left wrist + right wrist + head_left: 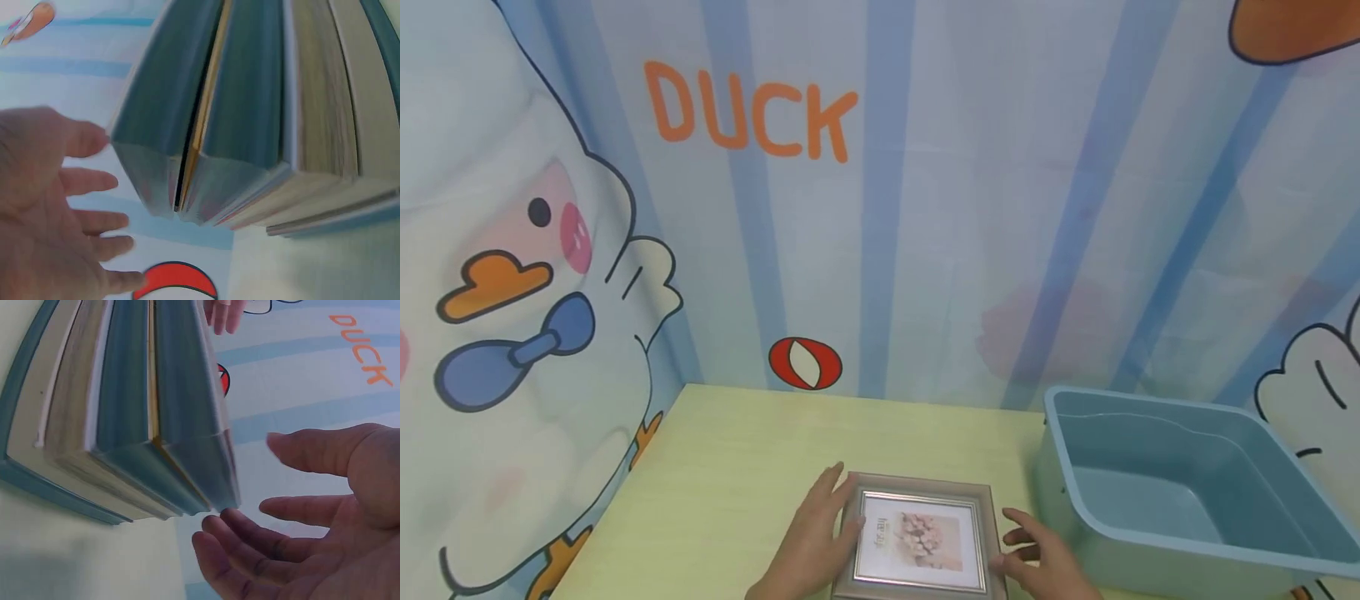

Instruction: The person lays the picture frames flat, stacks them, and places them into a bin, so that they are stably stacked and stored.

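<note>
A picture frame (pixel 917 542) with a taupe border, a silver inner edge and a pink flower print lies face up at the table's front. Along its left edge rests my left hand (pixel 812 537), fingers extended and thumb over the border. My right hand (pixel 1041 554) is at the right edge, fingers loosely bent and thumb by the border. Both wrist views show a tall stack (pixel 250 106) of several flat pieces with teal and beige edges; whether all are frames I cannot tell. The right wrist view has the right fingers spread beside the stack's corner.
A light blue plastic bin (pixel 1187 542) stands to the right on the pale yellow table (pixel 730 450), close to my right hand. Behind the table hangs a striped cloth (pixel 955 208) with duck drawings and orange lettering, which continues along the left side.
</note>
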`<state>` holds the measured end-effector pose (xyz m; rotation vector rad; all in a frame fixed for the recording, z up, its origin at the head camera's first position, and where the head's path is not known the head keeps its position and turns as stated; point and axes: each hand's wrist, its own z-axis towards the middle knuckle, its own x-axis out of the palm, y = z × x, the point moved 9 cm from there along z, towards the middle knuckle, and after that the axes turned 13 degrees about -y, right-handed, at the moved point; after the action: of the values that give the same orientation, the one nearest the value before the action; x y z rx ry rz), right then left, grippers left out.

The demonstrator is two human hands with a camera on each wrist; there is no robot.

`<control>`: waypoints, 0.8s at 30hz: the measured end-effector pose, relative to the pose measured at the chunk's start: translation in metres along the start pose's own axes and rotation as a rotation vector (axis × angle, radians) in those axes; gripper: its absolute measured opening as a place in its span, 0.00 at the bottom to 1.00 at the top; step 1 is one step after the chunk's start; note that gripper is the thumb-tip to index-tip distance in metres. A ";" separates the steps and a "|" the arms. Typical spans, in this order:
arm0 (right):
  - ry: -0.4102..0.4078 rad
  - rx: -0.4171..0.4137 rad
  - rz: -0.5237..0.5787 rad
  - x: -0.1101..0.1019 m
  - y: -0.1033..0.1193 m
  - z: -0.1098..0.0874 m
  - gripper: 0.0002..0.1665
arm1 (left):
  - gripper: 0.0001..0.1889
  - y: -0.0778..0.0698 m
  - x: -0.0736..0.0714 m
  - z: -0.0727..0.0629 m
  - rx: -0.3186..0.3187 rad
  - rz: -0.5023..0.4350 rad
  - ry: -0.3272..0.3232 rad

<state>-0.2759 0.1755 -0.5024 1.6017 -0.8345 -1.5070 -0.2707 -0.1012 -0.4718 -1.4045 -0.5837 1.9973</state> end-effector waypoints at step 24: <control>-0.226 -0.258 -0.115 -0.032 0.039 -0.029 0.29 | 0.39 -0.029 0.062 -0.017 0.482 0.634 0.187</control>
<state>-0.2483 0.1868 -0.4528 1.3259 -0.6448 -1.8218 -0.2632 -0.0363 -0.4997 -1.5466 0.4663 2.2217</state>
